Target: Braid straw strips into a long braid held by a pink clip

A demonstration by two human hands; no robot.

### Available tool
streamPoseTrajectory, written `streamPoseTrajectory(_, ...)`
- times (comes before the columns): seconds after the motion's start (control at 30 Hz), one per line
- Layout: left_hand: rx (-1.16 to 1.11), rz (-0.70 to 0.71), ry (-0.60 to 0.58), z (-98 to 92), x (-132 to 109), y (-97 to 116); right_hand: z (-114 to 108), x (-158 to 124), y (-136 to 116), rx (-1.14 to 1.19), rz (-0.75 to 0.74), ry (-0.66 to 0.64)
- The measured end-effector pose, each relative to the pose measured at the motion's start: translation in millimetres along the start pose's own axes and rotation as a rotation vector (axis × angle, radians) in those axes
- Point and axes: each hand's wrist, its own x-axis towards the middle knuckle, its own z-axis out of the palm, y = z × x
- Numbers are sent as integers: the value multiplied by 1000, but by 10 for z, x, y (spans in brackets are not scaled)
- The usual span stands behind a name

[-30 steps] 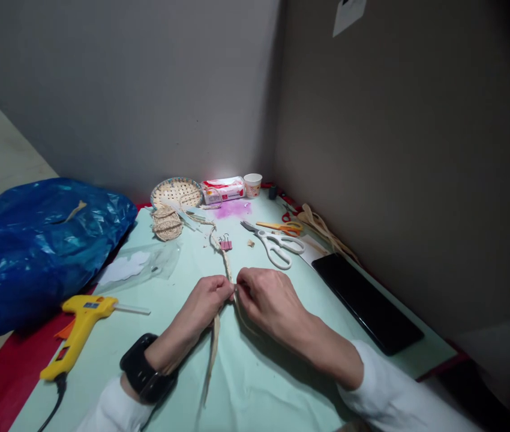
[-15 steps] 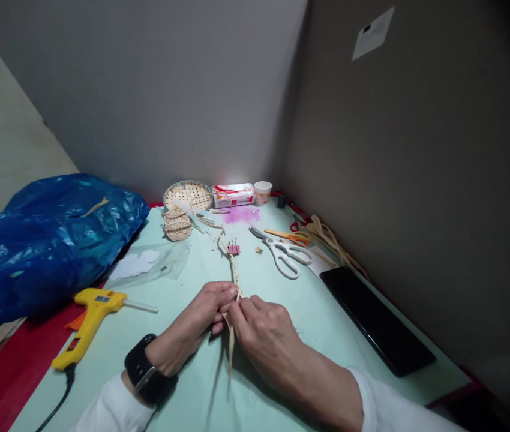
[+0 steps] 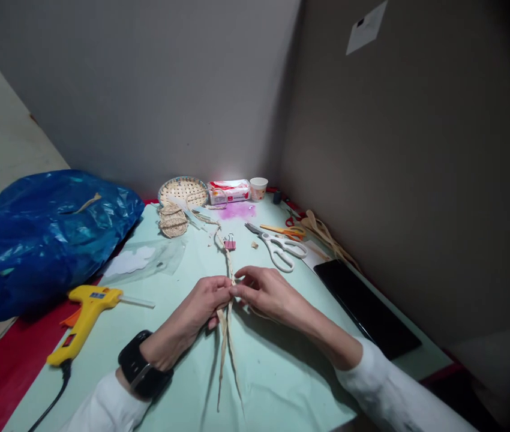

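A thin, pale braid of straw-like strands (image 3: pixel 228 261) runs from the far middle of the table toward me. My left hand (image 3: pixel 207 298) is closed and pinches the braid's near end between thumb and forefinger. From the right, my right hand (image 3: pixel 269 293) meets it there, its thumb and forefinger closed around a strand beside my left fingertips. Loose flat strands (image 3: pixel 222 354) hang down below both hands toward the table's near side. Farther up, a pink binder clip (image 3: pixel 230 245) sits at the braid.
Left: a yellow glue gun (image 3: pixel 79 324) with its cord and a blue plastic bag (image 3: pixel 57 234). Right: white-handled scissors (image 3: pixel 277 249), orange scissors (image 3: pixel 293 233) and a black tablet-like slab (image 3: pixel 367 309). Behind: a woven basket (image 3: pixel 183 191), a tissue pack (image 3: pixel 229 192) and a paper cup (image 3: pixel 258 189).
My right hand has turned and its fingers have opened out from a tighter grip. Its forearm has swung to the right. The loose strands now hang apart below the hands.
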Motion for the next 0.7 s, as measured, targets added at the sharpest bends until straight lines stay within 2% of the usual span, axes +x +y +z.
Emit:
streamPoseTrajectory(0.1,27,5,-39,-1,-12,16,53,43,61,277,40,-211)
streamPoseTrajectory(0.2,221,-8,18,-36,-2,25,67,68,97,378,57,-247)
streamPoseTrajectory(0.33,540,74,176,-73,35,18,75,96,156,296,58,-158)
streamPoseTrajectory(0.53,712,128,222,25,-16,57,158,111,199,234,75,-13)
streamPoseTrajectory(0.7,740,130,231,61,-46,47,165,110,183,237,49,-2)
